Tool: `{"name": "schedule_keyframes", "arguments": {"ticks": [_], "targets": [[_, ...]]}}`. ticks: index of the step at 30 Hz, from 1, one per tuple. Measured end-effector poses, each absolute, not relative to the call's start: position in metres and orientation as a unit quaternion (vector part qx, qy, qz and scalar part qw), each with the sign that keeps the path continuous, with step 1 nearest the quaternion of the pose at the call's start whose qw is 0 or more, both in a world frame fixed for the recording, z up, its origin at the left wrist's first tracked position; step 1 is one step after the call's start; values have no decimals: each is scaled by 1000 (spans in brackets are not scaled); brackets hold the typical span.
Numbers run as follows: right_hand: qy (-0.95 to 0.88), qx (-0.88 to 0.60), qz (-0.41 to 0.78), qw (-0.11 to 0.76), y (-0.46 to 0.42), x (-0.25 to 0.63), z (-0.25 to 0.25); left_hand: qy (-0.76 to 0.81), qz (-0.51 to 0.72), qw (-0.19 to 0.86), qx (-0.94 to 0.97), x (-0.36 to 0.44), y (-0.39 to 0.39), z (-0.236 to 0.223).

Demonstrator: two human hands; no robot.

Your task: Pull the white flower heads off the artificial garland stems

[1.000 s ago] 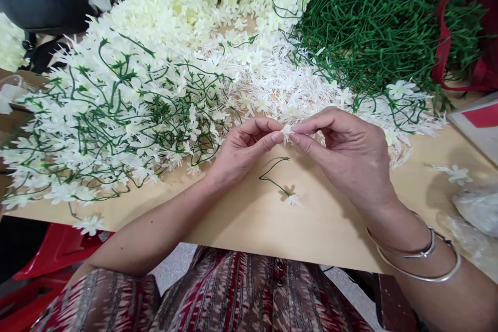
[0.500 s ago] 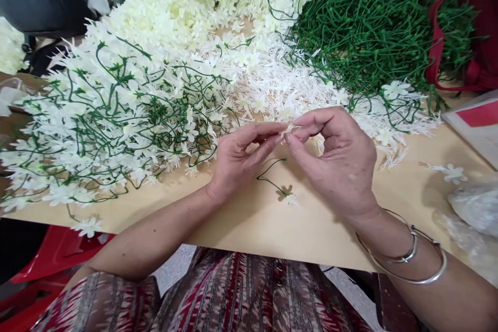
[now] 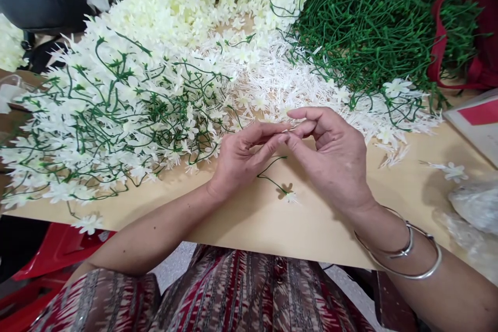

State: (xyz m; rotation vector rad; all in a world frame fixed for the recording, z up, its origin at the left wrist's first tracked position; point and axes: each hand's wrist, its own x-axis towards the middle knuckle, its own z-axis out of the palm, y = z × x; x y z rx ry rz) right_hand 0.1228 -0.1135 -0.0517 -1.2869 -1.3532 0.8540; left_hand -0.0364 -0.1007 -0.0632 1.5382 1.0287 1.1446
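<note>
My left hand [image 3: 243, 158] and my right hand [image 3: 336, 158] meet at the fingertips above the table's front part. Both are closed in a pinch around a small white flower piece, now almost wholly hidden by the fingers. My right index finger is lifted off the pinch. Just below the hands lies a green artificial stem [image 3: 272, 179] with a small white tip [image 3: 290, 197]. Behind the hands spreads a layer of thin white stamens [image 3: 280, 80]. To the left is a heap of white flowers on green stems [image 3: 128, 114].
Loose white petals [image 3: 175, 5] are piled at the back, beside a heap of green stems [image 3: 369, 26]. A red strap [image 3: 438, 41] hangs at the right. Clear plastic bags [image 3: 476, 207] and a single flower [image 3: 453, 171] lie on the right side. A red stool [image 3: 58, 254] stands lower left.
My right index finger has lifted away from the pinch, and the right hand has shifted slightly left. The white piece shows less between the fingertips. My left hand stays nearly still.
</note>
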Motion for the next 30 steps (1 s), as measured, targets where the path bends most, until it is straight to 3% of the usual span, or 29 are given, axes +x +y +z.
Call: {"name": "schedule_keyframes", "arguments": {"ticks": [8,14,19,24,30], "targets": [[-607,-534,274,521,-107,134,-47,378,475,519,602,-37,-99,-61],[-598,-512,240,568,-94,151,-54,388,329,285,812,-51,-93,-59],[-592,-527,254,555,-92,157,-55,381,197,200,881,-55,-96,-61],[-599,-520,293,534,-90,159,-55,394,256,271,840,-53,-96,-65],[-534,-468,503,493,-87,161,-63,420,418,469,655,-46,-95,-62]]}}
